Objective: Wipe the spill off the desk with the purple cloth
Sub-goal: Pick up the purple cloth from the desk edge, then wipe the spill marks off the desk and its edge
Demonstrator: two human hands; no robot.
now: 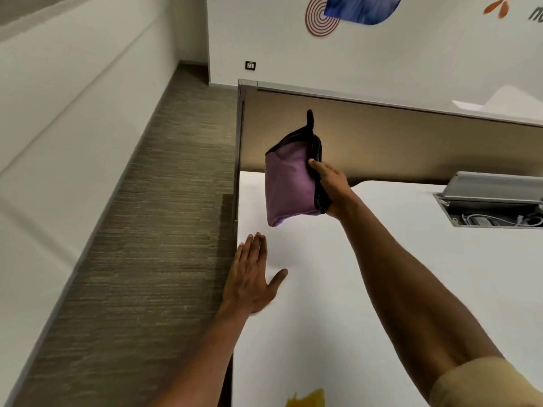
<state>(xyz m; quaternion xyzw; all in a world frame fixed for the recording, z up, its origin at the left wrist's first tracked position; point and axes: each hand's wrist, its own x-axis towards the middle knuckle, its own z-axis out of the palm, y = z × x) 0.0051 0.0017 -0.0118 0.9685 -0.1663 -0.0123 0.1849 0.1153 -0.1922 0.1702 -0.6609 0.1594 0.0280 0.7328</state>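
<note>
Fingers of right hand grip purple cloth — above desk.

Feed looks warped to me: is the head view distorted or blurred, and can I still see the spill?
Head view: wide-angle bend curves the wall and floor lines; slight softness overall. Cloth in the right hand reads clearly; left hand flat on the desk. Spill is cropped at the bottom edge.

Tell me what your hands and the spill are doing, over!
Right hand holds purple cloth up off the desk. Left hand flat, empty. Orange spill unwiped, near edge. Path clear.
</note>
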